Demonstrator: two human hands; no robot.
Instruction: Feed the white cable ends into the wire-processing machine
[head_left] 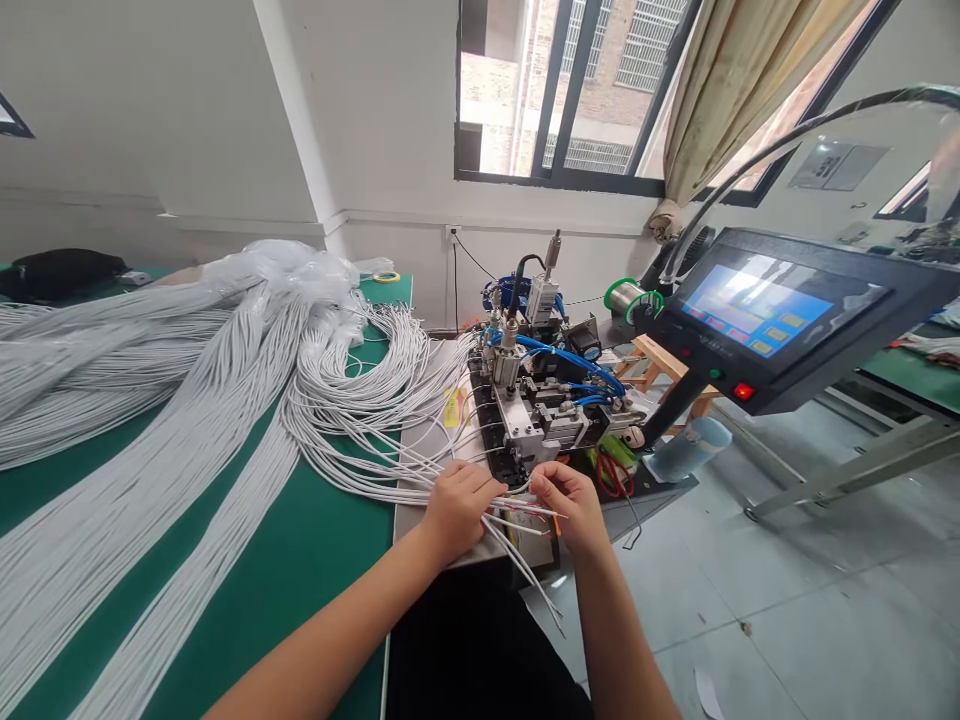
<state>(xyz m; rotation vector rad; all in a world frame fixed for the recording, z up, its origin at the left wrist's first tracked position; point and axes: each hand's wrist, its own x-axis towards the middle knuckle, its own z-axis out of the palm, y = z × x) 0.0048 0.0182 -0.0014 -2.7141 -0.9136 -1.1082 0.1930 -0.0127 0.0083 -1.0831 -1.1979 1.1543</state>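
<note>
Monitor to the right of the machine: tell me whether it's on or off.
On. The monitor shows a bright blue-and-white display, and the red button below it looks lit.

"Can you read anything on the touchscreen (757,308)?"
"No, it's too small and blurred. The yellow label (451,410) and the wall notice (838,178) are illegible too."

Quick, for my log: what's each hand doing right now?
Left hand: closed over a bunch of white cables.
Right hand: closed, apparently pinching one white cable beside the machine.
</note>
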